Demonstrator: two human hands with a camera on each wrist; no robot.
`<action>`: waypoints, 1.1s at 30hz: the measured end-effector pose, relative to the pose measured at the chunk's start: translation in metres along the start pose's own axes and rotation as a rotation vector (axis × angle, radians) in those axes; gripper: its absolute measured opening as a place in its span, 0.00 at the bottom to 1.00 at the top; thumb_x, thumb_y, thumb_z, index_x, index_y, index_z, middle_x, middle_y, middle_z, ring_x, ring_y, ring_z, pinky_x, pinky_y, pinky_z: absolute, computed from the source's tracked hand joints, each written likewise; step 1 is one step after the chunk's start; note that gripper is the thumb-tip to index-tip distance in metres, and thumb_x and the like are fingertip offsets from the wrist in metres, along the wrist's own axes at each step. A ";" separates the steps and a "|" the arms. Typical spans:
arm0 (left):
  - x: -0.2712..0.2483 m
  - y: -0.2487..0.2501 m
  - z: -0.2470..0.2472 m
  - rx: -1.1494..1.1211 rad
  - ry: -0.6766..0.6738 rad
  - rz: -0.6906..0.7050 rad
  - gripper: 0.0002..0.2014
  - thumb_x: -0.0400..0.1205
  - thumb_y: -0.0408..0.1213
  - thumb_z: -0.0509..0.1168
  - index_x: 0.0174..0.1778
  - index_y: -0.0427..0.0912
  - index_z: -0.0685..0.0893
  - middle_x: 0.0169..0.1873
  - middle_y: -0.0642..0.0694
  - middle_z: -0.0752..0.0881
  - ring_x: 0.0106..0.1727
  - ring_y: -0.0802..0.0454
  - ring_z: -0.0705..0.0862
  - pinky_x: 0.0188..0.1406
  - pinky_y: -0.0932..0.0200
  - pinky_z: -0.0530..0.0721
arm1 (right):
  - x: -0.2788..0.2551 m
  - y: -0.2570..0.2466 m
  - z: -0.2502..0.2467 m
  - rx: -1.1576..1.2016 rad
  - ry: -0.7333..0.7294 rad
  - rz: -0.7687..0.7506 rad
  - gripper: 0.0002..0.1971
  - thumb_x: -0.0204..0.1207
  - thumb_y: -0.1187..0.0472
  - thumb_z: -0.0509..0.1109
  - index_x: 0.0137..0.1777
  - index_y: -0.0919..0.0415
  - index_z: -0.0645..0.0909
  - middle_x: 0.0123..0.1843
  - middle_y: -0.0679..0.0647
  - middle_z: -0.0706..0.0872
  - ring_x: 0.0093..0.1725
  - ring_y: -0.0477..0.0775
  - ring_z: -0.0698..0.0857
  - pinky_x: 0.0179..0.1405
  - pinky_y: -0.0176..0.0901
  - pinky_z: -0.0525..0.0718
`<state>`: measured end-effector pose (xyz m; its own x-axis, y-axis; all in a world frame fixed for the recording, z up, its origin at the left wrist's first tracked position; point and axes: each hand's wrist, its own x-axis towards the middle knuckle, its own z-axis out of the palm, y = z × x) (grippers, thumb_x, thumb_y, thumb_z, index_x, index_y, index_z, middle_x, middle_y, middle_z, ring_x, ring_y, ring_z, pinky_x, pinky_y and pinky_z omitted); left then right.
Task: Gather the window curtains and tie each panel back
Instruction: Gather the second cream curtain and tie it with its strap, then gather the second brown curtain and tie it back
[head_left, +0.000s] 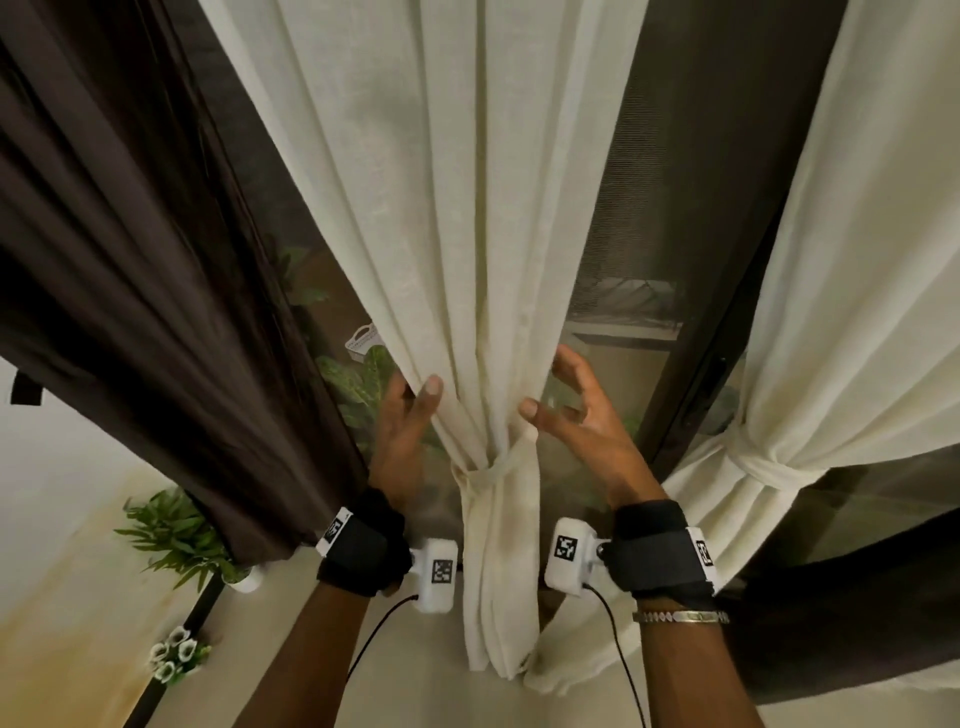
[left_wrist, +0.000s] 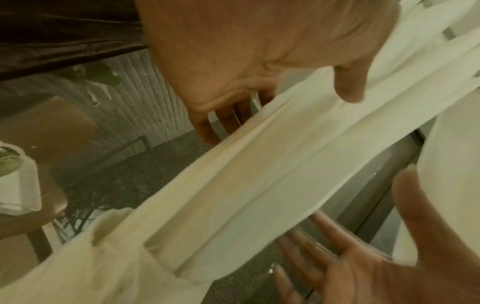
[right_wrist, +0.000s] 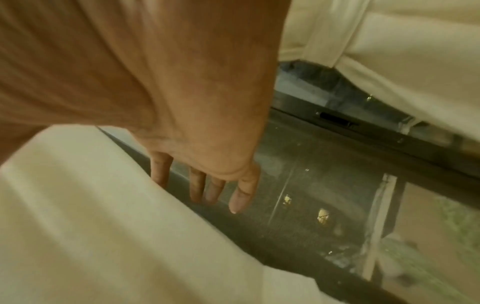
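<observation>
Curtain panel (head_left: 498, 260) tied, no legible writing.

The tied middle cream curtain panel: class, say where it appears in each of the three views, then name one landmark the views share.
Head: the middle cream panel hangs at centre, knotted low, between both hands.
Left wrist: it crosses diagonally, lower left to upper right.
Right wrist: it fills the lower left, blurred.
Shared landmark: the right hand, also at the left wrist's lower right and the right wrist's upper left.
</observation>
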<state>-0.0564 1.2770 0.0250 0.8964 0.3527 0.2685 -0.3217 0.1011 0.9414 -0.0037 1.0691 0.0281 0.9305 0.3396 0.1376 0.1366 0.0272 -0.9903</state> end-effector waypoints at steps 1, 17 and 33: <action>0.003 0.000 -0.001 0.053 0.071 0.047 0.08 0.90 0.39 0.67 0.63 0.45 0.86 0.58 0.51 0.94 0.61 0.55 0.91 0.61 0.52 0.90 | 0.004 -0.006 0.008 -0.041 0.024 -0.045 0.41 0.71 0.43 0.85 0.84 0.38 0.71 0.79 0.36 0.79 0.68 0.20 0.80 0.54 0.16 0.82; 0.012 0.001 -0.008 0.535 0.269 0.190 0.22 0.85 0.36 0.75 0.34 0.59 0.71 0.35 0.56 0.73 0.36 0.67 0.78 0.41 0.75 0.75 | 0.023 -0.011 0.047 -0.232 0.958 -0.169 0.12 0.83 0.48 0.76 0.57 0.44 0.75 0.47 0.46 0.83 0.47 0.53 0.85 0.54 0.58 0.89; 0.058 0.051 -0.245 0.396 0.371 0.302 0.09 0.88 0.35 0.71 0.62 0.47 0.83 0.51 0.50 0.90 0.53 0.54 0.90 0.58 0.60 0.88 | 0.081 -0.052 0.303 -0.243 0.349 -0.298 0.46 0.72 0.32 0.81 0.87 0.39 0.65 0.84 0.37 0.73 0.81 0.38 0.74 0.75 0.32 0.75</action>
<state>-0.0954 1.5307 0.0391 0.5951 0.6190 0.5126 -0.3429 -0.3812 0.8585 -0.0386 1.3803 0.0844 0.8913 0.0157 0.4532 0.4497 -0.1582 -0.8791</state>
